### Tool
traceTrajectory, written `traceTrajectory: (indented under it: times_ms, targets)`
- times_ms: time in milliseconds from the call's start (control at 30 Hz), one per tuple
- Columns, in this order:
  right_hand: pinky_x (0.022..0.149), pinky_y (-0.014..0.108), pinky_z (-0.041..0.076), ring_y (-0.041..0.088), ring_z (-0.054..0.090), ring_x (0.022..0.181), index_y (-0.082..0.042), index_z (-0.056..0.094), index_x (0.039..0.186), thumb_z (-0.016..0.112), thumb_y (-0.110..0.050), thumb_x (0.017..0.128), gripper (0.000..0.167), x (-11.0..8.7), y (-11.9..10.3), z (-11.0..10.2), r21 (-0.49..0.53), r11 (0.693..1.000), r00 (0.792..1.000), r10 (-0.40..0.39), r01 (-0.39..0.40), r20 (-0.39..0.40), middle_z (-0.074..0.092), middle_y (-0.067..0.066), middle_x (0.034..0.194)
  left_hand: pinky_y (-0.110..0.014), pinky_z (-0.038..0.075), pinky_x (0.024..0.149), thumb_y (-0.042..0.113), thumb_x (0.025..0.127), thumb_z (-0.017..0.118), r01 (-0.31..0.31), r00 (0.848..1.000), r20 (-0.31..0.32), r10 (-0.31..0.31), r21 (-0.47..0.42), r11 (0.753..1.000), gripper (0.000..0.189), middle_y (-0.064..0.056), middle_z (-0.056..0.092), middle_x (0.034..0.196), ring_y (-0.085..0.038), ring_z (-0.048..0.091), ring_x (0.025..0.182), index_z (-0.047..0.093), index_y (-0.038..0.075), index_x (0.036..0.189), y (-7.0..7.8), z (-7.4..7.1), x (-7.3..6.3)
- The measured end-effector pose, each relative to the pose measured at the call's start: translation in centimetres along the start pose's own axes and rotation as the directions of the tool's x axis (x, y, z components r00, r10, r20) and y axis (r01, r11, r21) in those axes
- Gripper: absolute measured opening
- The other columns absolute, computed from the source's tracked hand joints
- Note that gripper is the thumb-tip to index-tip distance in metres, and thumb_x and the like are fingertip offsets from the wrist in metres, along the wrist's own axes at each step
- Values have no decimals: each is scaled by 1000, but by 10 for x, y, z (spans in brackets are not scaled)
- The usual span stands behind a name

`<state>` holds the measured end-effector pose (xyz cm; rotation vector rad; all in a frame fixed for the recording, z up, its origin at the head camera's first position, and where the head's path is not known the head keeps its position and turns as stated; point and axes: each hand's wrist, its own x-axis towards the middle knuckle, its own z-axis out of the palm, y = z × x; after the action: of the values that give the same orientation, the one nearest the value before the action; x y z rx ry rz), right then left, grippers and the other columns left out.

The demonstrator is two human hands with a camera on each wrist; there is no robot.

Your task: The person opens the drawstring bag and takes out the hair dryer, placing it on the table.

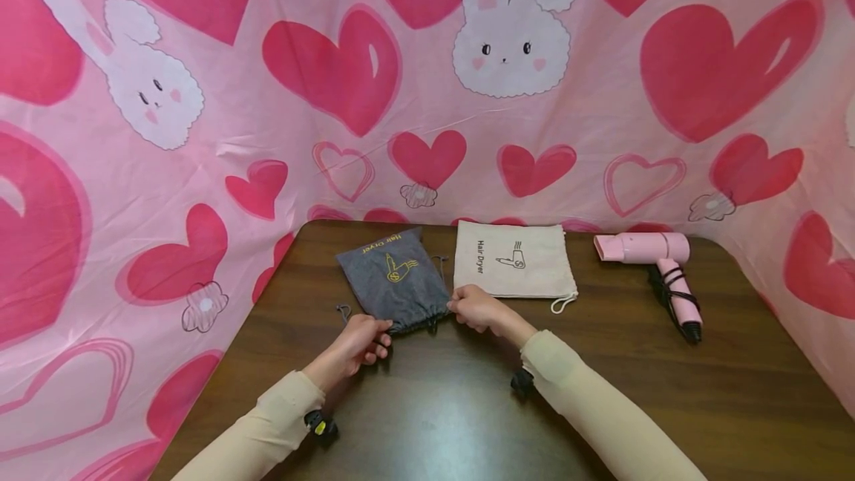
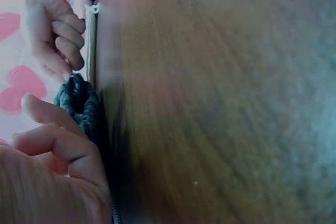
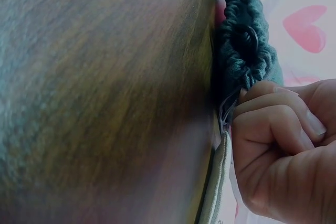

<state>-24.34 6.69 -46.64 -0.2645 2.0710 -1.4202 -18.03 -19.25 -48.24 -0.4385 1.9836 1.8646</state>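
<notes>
A dark grey drawstring bag lies on the table, its gathered mouth facing me; yellow "Hair Dryer" lettering and a dryer drawing mark it. My left hand pinches the left corner of the mouth. At the right corner, my right hand pinches the cloth, its other fingers curled in. The right wrist view shows the gathered mouth partly open, with a black loop in it. What the bag holds is mostly hidden. Thin grey cords stick out at both sides of it.
Right of the grey bag, a cream drawstring bag with a dryer print lies flat. A pink hair dryer, black cord wrapped round its handle, lies at the far right. The brown table meets pink heart-patterned cloth behind.
</notes>
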Motion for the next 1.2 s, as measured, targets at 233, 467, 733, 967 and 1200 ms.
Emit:
traceTrajectory:
  times_ms: [233,467,733,967,1200]
  targets:
    - [46,26,21,11,23,48,-10,50,82,57,-15,109,28,-3,2,-1,6,1000,1000,-5,5,7,34,-2,60,-18,36,40,23,106,64,-13,1000,-15,14,54,998,26,-4,58,69,-8,54,46,56,-1,100,0,-4,-11]
    - [43,26,23,11,26,46,-5,58,99,72,-16,100,18,-4,4,1,-43,999,1000,-5,4,-26,42,0,62,-27,41,40,19,100,73,-161,978,-103,183,194,968,46,-13,70,83,-18,63,48,36,4,122,-1,2,-26]
    - [42,25,22,9,24,43,-3,56,97,76,-18,97,25,-1,3,6,-85,996,999,-17,12,-49,38,-2,57,-35,48,40,22,90,85,-331,922,-3,388,515,790,41,-8,63,80,-23,62,49,55,8,113,2,3,-20]
    - [43,26,22,10,23,43,-3,55,95,76,-18,98,25,0,-1,10,-81,997,998,-8,3,-57,37,-2,57,-37,48,56,30,83,91,-443,849,87,521,655,612,43,-6,56,83,-21,56,58,61,9,104,-7,-3,4]
    - [43,27,22,10,23,43,-4,54,93,74,-21,100,27,1,-2,12,-78,997,999,-12,8,-46,42,0,61,-42,45,72,28,75,96,-372,854,48,517,751,546,45,-4,57,86,-24,54,80,58,11,92,4,14,4]
